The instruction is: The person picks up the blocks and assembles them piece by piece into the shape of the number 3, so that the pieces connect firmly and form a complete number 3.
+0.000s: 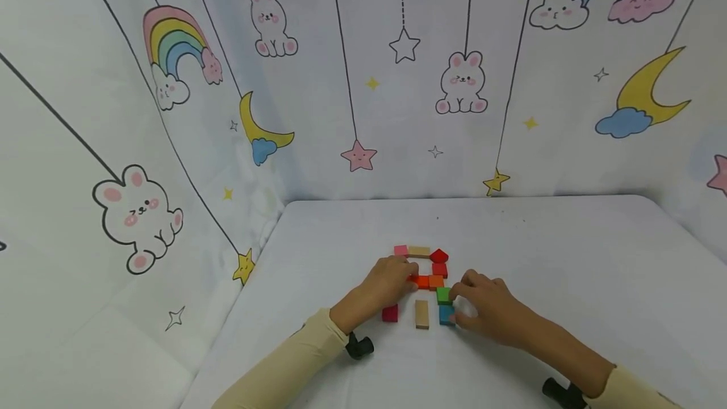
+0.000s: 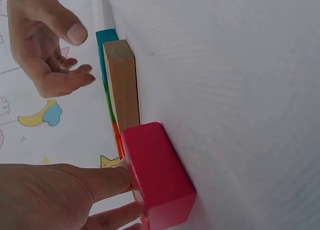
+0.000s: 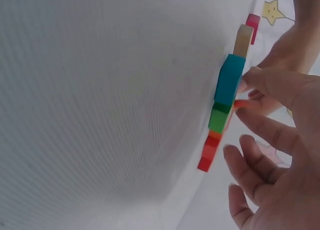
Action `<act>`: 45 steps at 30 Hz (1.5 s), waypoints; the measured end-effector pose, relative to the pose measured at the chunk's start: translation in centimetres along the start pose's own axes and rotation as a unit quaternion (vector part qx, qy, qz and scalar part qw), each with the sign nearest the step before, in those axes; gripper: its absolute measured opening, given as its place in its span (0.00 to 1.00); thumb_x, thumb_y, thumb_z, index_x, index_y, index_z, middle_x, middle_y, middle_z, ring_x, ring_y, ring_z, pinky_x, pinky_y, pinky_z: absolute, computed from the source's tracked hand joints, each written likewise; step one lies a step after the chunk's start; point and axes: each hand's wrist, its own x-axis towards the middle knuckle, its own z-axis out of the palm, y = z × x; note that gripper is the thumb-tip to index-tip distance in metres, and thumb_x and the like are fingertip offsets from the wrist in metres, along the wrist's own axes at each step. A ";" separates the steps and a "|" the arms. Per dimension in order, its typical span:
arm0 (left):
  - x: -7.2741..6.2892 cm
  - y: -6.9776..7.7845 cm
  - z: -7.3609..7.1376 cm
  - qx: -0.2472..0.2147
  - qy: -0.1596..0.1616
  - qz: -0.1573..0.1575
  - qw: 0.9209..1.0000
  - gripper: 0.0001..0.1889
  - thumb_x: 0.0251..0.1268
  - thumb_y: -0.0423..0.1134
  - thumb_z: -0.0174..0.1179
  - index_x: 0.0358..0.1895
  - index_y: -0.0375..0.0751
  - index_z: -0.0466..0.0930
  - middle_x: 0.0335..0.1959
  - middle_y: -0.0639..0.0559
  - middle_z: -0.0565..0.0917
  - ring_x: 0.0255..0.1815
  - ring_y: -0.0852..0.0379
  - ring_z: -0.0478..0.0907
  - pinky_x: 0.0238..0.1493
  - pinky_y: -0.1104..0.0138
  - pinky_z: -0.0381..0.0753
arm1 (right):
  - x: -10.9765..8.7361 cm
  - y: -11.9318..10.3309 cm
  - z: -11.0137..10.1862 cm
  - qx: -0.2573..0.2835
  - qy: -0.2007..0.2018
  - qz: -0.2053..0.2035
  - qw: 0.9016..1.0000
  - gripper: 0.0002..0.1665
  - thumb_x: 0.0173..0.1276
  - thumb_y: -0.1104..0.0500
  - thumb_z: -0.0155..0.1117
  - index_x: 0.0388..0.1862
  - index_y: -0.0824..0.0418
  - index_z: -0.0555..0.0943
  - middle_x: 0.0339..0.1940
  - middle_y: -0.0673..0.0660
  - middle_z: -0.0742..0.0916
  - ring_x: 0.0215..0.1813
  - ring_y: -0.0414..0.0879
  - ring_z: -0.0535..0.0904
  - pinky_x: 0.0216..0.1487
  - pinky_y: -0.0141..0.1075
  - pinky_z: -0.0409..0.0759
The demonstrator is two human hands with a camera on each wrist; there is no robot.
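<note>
Flat coloured blocks form an angular figure on the white table. My left hand (image 1: 389,283) is at its left side, thumb and a finger pinching the left end of an orange-red block (image 1: 421,282) beside an orange block (image 1: 436,282). The fingers partly hide that end. A crimson block (image 2: 157,175) lies in front of this hand. My right hand (image 1: 491,308) is at the right side, fingers apart and loosely bent, its index fingertip by the green block (image 3: 220,117) and its thumb by the blue block (image 3: 230,80). Between the hands lies a plain wooden block (image 1: 421,314).
Along the figure's far side are a pink block (image 1: 401,250), another wooden block (image 1: 419,251) and a red pointed block (image 1: 439,255). Under the pointed one sits a red block (image 1: 440,269). A cartoon-printed cloth (image 1: 318,81) hangs behind the table.
</note>
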 end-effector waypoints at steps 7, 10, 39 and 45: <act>-0.1 0.0 -0.2 0.004 0.001 -0.004 1.000 0.15 0.71 0.47 0.71 0.56 0.51 0.88 0.51 0.53 0.87 0.53 0.55 0.82 0.59 0.61 0.82 | -0.1 -0.2 0.5 0.004 -0.016 0.008 1.000 0.17 0.57 0.47 0.85 0.42 0.44 0.86 0.39 0.45 0.77 0.44 0.40 0.73 0.45 0.43 0.74; -0.2 0.0 -0.3 0.003 0.001 -0.003 1.000 0.15 0.71 0.47 0.71 0.56 0.51 0.88 0.50 0.52 0.88 0.53 0.55 0.82 0.58 0.61 0.82 | -0.1 -0.3 0.6 0.008 -0.018 0.014 1.000 0.17 0.56 0.47 0.85 0.41 0.44 0.86 0.38 0.45 0.77 0.45 0.40 0.73 0.44 0.42 0.74; 0.0 0.0 -0.1 -0.006 -0.002 -0.002 1.000 0.14 0.71 0.47 0.71 0.55 0.50 0.88 0.51 0.53 0.88 0.55 0.55 0.82 0.60 0.60 0.81 | -0.1 0.0 0.8 -0.001 0.016 0.016 1.000 0.19 0.53 0.41 0.86 0.35 0.42 0.83 0.39 0.47 0.79 0.41 0.40 0.75 0.44 0.44 0.75; 0.1 -0.1 0.0 -0.006 -0.004 -0.002 1.000 0.14 0.71 0.47 0.70 0.56 0.51 0.88 0.52 0.53 0.88 0.55 0.55 0.82 0.61 0.60 0.81 | -0.1 -0.1 0.8 0.002 0.030 0.021 0.999 0.24 0.51 0.39 0.87 0.40 0.43 0.83 0.42 0.48 0.80 0.46 0.43 0.78 0.50 0.52 0.77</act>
